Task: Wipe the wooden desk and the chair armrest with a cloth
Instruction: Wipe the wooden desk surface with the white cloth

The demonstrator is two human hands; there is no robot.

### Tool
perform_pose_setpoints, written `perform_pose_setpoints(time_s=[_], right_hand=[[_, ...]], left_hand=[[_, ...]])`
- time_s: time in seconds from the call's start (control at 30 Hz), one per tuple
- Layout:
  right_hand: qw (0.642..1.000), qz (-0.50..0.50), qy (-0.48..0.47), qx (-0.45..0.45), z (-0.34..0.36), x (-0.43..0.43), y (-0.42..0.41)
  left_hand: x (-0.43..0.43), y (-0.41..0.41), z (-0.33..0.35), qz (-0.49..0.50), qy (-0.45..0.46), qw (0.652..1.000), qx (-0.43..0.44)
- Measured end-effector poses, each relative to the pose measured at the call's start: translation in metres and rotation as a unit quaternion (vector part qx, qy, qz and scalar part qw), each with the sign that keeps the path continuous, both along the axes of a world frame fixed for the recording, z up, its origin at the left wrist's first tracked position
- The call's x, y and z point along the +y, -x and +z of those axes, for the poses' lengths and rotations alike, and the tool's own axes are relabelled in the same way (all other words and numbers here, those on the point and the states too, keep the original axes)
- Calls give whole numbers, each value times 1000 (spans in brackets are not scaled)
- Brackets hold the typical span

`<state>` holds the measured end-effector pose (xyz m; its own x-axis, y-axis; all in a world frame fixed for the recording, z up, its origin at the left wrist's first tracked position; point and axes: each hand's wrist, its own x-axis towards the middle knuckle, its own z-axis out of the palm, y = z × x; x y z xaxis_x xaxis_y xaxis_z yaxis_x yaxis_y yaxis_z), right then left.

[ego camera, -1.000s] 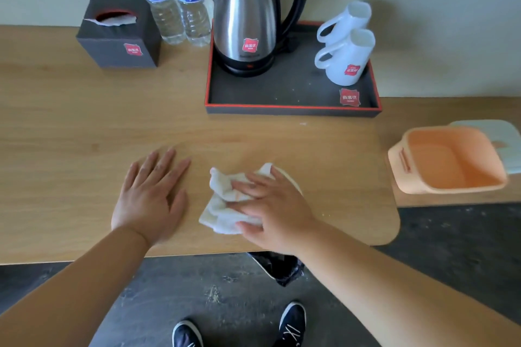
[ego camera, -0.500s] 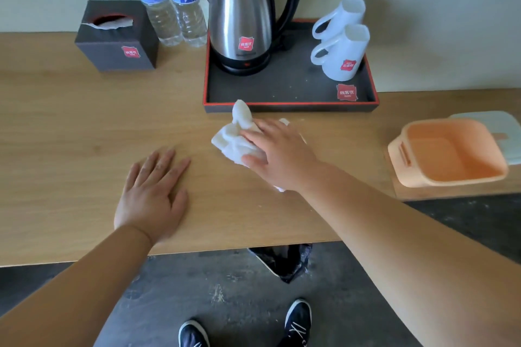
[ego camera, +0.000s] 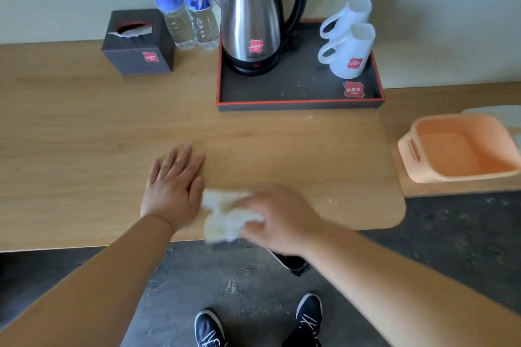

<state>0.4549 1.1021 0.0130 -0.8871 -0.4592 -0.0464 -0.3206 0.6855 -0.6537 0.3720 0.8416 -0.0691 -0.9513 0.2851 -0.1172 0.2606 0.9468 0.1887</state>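
Observation:
The wooden desk (ego camera: pixel 70 135) spans the view, its front edge near me. A crumpled white cloth (ego camera: pixel 222 217) lies at that front edge, partly hanging over it. My right hand (ego camera: pixel 279 217) presses on the cloth's right side and grips it; both are motion-blurred. My left hand (ego camera: pixel 172 189) rests flat on the desk with fingers spread, just left of the cloth and touching it. No chair armrest is in view.
At the back stand a dark tissue box (ego camera: pixel 138 42), two water bottles (ego camera: pixel 183 3), and a black tray (ego camera: pixel 298 87) holding a steel kettle (ego camera: pixel 253 17) and two white mugs (ego camera: pixel 349 45). An orange basin (ego camera: pixel 459 146) sits at the right. My shoes (ego camera: pixel 259 324) are on the dark floor.
My right hand swept the cloth up toward the tray, then back down to the desk's front edge beside my left hand. The left hand stayed flat in place.

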Motion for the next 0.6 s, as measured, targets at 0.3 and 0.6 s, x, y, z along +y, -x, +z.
perform_pose_setpoints(time_s=[0.3, 0.6], right_hand=[[951, -71, -282, 107, -5, 164, 120], [964, -112, -144, 194, -65, 158, 113]], left_hand=[[128, 0, 1, -31, -37, 998, -39], [147, -4, -17, -12, 23, 999, 21]])
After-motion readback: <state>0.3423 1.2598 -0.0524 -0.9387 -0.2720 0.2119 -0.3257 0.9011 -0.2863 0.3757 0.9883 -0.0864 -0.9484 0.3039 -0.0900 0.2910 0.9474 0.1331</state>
